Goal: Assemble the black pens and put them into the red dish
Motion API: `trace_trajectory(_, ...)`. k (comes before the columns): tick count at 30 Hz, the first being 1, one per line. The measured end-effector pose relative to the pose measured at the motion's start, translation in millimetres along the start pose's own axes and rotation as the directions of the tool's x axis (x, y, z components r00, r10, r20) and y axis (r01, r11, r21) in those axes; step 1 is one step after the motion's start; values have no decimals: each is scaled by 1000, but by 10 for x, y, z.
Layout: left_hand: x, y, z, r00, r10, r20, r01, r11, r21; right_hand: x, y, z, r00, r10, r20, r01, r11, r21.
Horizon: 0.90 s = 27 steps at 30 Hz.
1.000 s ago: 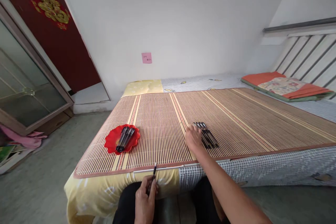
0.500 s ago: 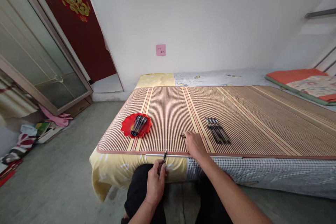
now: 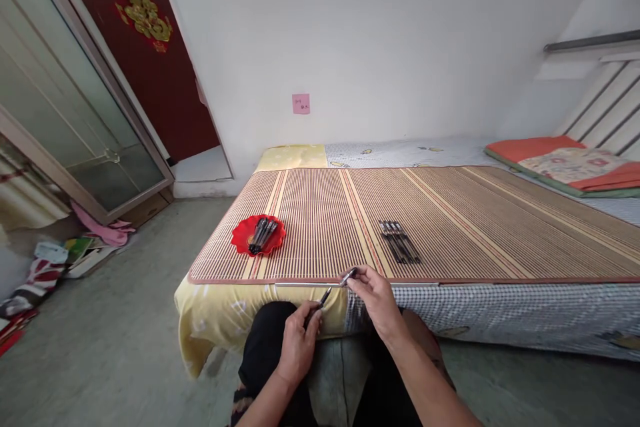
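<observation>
My left hand [image 3: 301,330] is closed around a dark pen [image 3: 325,297], its pale pointed tip angled up and to the right. The lower part of that pen is hidden by the fingers. Between the thumb and fingertips of my right hand [image 3: 374,293] is a short dark and silvery pen cap [image 3: 349,275], just beyond the pen's tip and apart from it. Farther back, several dark pens [image 3: 400,243] lie side by side on the striped mat. Another bunch of pens [image 3: 263,233] rests in a red scalloped dish [image 3: 241,238] to the left.
The striped bamboo mat [image 3: 310,213] covers a bed with a yellow and checked sheet [image 3: 215,310]. A folded orange quilt [image 3: 530,145] lies at the right end. A pink note [image 3: 301,104] is stuck on the wall. Clutter [image 3: 55,267] sits on the floor at left.
My right hand has come back from the mat toward me with the pen cap. My left hand's pen has tilted further right, bringing the two closer. The view has shifted slightly right.
</observation>
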State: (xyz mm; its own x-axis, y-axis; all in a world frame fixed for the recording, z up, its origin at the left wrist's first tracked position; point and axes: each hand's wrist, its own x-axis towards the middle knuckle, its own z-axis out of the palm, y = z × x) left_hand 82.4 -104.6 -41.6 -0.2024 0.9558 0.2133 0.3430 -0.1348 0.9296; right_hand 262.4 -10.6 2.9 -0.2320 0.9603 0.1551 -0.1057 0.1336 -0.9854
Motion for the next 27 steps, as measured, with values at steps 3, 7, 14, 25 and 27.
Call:
trace_trajectory(3, -25, 76, 5, 1000, 12, 17, -12, 1000, -4, -37, -111, 87, 999, 32, -5, -30, 986, 163)
trace_trajectory(7, -37, 198, -18, 999, 35, 15, -35, 999, -4, -109, -240, 174, 995, 58, 82, -76, 968, 238)
trace_trajectory(14, -76, 408, -31, 999, 2, 41, 1, 996, -89, -194, -383, 176, 987, 59, 153, -92, 970, 225)
trace_trajectory(25, -184, 438, 102, 965, -211, 157, 259, 873, -414, -292, -183, 269, 970, 88, 226, -110, 990, 87)
trace_trajectory(27, -194, 414, 99, 962, -233, 144, 272, 874, -402, -310, -124, 298, 967, 107, 232, -132, 987, 94)
